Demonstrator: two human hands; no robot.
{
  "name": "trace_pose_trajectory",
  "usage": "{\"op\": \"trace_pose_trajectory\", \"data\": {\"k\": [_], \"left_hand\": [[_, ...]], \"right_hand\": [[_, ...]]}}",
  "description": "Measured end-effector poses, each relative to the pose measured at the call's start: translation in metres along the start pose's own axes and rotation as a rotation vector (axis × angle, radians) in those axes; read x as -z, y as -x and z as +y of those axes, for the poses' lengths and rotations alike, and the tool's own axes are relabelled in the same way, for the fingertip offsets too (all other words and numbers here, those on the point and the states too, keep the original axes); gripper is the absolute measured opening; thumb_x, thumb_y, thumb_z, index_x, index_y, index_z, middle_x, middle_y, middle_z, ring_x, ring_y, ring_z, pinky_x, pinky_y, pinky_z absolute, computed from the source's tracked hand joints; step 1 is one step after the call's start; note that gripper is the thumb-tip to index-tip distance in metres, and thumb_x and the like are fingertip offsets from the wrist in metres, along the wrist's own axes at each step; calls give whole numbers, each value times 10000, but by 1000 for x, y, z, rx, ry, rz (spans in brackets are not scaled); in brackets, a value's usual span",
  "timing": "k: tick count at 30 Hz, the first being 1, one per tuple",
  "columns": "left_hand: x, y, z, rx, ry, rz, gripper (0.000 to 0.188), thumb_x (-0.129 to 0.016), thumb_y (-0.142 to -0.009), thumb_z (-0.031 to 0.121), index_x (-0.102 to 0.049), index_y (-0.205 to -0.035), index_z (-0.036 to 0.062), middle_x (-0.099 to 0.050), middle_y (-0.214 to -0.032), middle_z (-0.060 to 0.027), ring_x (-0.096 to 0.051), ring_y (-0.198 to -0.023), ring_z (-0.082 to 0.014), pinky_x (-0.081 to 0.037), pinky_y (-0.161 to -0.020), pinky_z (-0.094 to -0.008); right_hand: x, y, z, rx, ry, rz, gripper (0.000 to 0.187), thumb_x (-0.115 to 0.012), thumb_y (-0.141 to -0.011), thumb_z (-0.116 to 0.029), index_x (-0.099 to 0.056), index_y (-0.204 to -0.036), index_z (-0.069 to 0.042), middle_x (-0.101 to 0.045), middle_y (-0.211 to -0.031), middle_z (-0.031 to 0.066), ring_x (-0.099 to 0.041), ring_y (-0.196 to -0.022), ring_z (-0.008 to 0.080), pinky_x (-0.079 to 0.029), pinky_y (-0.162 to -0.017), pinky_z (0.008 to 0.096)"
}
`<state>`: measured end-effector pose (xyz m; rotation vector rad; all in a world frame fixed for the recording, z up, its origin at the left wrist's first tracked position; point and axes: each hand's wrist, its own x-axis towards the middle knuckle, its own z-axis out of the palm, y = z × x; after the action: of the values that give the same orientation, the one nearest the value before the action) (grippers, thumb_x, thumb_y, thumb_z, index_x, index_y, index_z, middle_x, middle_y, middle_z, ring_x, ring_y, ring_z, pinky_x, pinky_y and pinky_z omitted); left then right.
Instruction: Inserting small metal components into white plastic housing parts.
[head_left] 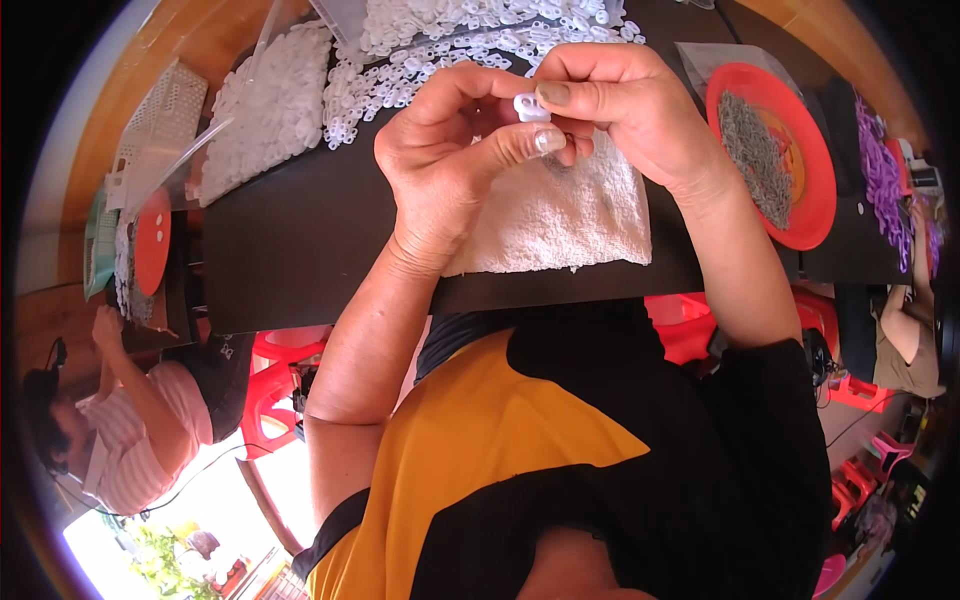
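A small white plastic piece with holes [532, 108] is pinched between my two hands above the table. My left hand [455, 150] grips it from the left with thumb and curled fingers. From the right, the thumb and forefinger of my right hand [630, 110] close on its edge. Whether a smaller part sits in the fingers cannot be made out. Beneath the hands lies a cream towel [570, 220]. Beyond them, many similar loose white pieces [400, 85] are spread over the dark table [300, 240].
A clear bag packed with white pieces [265, 115] lies at the left. On the right, a red-orange plate [815, 210] holds a heap of thin grey metal parts [755, 150]. Purple strips [880, 170] lie farther right. Other people sit at the left [150, 420] and right [905, 340].
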<state>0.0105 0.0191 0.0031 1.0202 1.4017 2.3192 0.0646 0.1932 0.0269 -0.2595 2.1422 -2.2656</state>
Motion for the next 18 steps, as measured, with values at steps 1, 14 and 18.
{"op": "trace_pose_trajectory", "data": {"k": [1,14,18], "left_hand": [[-1,0,2,14,-11,5,295,-780,-757,-3,-643,-1017,-29,-673,-879,-49,-607,-727,-79,-455,-552,-191],[1,1,-1,-30,-104,28,290,-760,-766,-38,-635,-1028,-31,-661,-843,-52,-587,-708,-72,-460,-576,-193],[-2,1,2,7,-95,40,296,-756,-768,-45,-633,-1036,-27,-662,-851,-56,-587,-710,-71,-463,-578,-192]], "right_hand": [[0,0,0,1,0,-1,207,-592,-916,-208,-662,-834,-30,-606,-668,-2,-572,-573,75,-403,-541,198],[-5,2,-5,-5,52,80,214,-611,-900,-209,-650,-802,-22,-569,-621,-5,-551,-546,77,-396,-529,202],[0,1,-4,21,26,116,214,-619,-901,-218,-659,-819,-25,-549,-605,-10,-551,-545,77,-393,-524,201]]}}
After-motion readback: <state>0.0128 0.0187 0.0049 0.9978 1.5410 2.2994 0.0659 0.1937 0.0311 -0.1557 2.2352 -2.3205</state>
